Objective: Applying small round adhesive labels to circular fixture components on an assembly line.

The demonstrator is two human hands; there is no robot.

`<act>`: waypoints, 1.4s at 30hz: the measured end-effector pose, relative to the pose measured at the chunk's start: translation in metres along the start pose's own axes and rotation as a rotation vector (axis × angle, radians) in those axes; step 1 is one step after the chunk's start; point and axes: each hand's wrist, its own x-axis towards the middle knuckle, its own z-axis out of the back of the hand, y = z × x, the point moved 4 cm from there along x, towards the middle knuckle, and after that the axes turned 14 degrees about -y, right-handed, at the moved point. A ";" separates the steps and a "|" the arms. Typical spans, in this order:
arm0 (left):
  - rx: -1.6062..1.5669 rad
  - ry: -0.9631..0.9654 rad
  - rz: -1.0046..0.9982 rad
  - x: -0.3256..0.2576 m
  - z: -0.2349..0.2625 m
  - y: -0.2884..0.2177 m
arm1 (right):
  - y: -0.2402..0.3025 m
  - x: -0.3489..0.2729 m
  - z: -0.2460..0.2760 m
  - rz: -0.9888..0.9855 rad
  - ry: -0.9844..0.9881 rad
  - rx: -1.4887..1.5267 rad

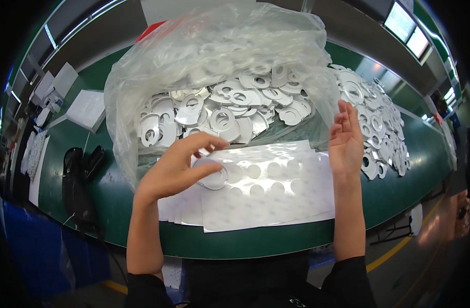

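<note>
Head view: the left hand (186,164) and right hand (346,141) are over a green table (276,244).
Left hand: thumb and fingers curved apart, pinching nothing visible; contact with the piece below is unclear.
Right hand: spread, fingers extended, apparently empty.
Flat ring-like piece (215,179): just below the left thumb, lying on glossy sheets (265,218) between the hands.
Piece's handling: probably light, stiff and slippery; its outer rim looks the best hold, sparing the smooth face.
Sheets' handling: likely thin and bendy; best held by a margin.
Plastic bag (214,49): beyond both hands, holding silvery pieces (240,97).
Loose pile (376,123): just right of the right hand.
</note>
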 end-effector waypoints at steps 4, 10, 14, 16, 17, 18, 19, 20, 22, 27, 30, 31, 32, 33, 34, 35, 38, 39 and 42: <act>0.380 0.108 -0.220 -0.010 0.000 0.002 | -0.007 -0.003 0.004 0.175 -0.038 -0.228; 0.503 0.111 -0.199 -0.013 -0.007 0.006 | -0.070 -0.068 -0.014 0.490 0.836 -1.082; 0.554 0.059 -0.194 -0.015 -0.004 0.002 | -0.092 -0.099 -0.021 0.734 1.082 -1.204; 0.567 0.054 -0.202 -0.014 -0.002 0.001 | -0.096 -0.100 -0.022 0.718 1.060 -1.328; 0.516 0.098 -0.166 -0.012 -0.003 0.003 | -0.095 -0.101 -0.024 0.719 1.061 -1.329; 0.479 0.153 -0.083 -0.010 -0.004 0.007 | -0.094 -0.099 -0.024 0.695 1.035 -1.371; 0.466 0.138 -0.125 -0.009 -0.004 0.005 | -0.093 -0.098 -0.025 0.670 1.010 -1.411; 0.288 0.027 -0.079 -0.006 -0.002 0.004 | -0.092 -0.099 -0.026 0.669 1.013 -1.409; -0.085 -0.167 0.000 -0.002 -0.005 0.003 | -0.090 -0.099 -0.027 0.625 0.970 -1.468; -0.800 -0.247 0.292 -0.001 -0.039 0.014 | -0.090 -0.102 -0.029 0.612 0.964 -1.590; -0.990 -0.259 0.438 0.001 -0.054 0.026 | -0.093 -0.095 -0.030 0.555 0.973 -1.650; -0.982 -0.264 0.445 0.002 -0.055 0.030 | -0.094 -0.091 -0.031 0.533 0.974 -1.630; -1.071 -0.231 0.511 0.004 -0.058 0.035 | -0.095 -0.087 -0.031 0.516 0.970 -1.655; -1.132 -0.230 0.605 0.003 -0.061 0.040 | -0.096 -0.085 -0.033 0.466 1.008 -1.594; -1.163 -0.199 0.573 0.005 -0.063 0.040 | -0.096 -0.084 -0.033 0.416 1.044 -1.532; -1.183 -0.240 0.609 0.005 -0.066 0.044 | -0.096 -0.083 -0.034 0.416 1.047 -1.533; -1.199 -0.321 0.652 0.004 -0.071 0.049 | -0.095 -0.085 -0.033 0.388 1.031 -1.532; -1.207 -0.340 0.621 0.005 -0.070 0.049 | -0.094 -0.088 -0.032 0.446 1.028 -1.557; -1.211 -0.309 0.635 0.006 -0.069 0.051 | -0.094 -0.104 -0.029 0.593 1.043 -1.586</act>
